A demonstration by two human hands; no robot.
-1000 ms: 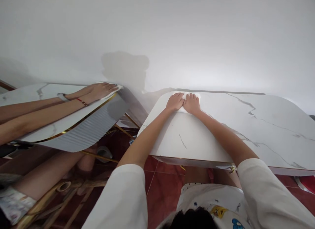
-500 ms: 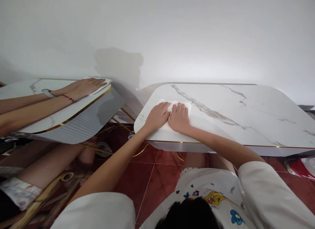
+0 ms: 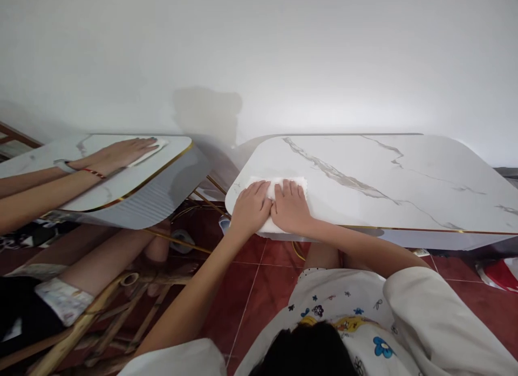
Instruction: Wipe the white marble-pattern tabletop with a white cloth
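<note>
Both hands are laid palm down, side by side, on a white cloth (image 3: 270, 225), by which a patch of the near left part of the marbled tabletop (image 3: 364, 163) is covered. The left hand (image 3: 251, 207) is held flat, its fingers extended away from the body and set close together. The right hand (image 3: 290, 207) is flattened likewise, its fingers pointed forward with narrow gaps left between them. Nothing is seen to be pinched. The thumbs are brought close to each other between the hands; whether they are touching cannot be told. The cloth is shown beyond the fingertips, in the gap between the hands, and at the near edge of the tabletop below the palms. Both forearms are angled inward, the left one reached up from below, the right one slanted in across the gold-trimmed near edge. To the right of the fingers and beyond them, a grey-brown vein is seen. Well to the left of the fingers, a co-worker's hand (image 3: 121, 152) is rested on another white cloth (image 3: 150, 152).
</note>
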